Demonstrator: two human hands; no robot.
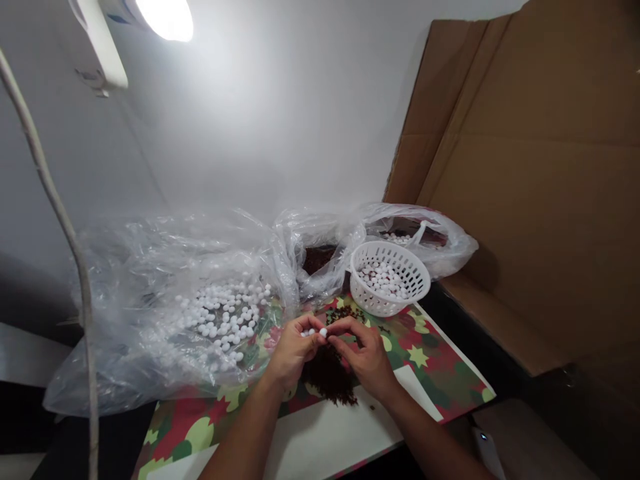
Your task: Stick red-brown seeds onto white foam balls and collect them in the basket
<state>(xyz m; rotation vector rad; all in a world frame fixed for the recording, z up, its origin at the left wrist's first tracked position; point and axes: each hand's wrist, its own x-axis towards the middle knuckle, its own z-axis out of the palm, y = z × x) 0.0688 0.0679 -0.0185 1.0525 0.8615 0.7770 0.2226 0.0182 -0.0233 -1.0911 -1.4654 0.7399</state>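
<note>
My left hand (295,347) is closed around a few small white balls, and one white ball (323,332) shows at its fingertips. My right hand (364,353) meets it there in a pinch, thumb and forefinger at the ball's right side; whatever lies between those fingers is too small to make out. Below both hands is a heap of dark red-brown small pieces (333,380), partly hidden by them. A white slotted basket (367,300), holding many white balls with dark bits among them, stands behind my right hand. Loose white balls (227,320) lie in a clear plastic bag (140,313) at left.
A second plastic bag (325,287) behind the heap holds dark red-brown material; another (450,247) behind the basket contains white balls. Patterned paper (445,367) and a white sheet (320,433) cover the table. Cardboard (540,167) rises at right; a cable (60,207) hangs at left.
</note>
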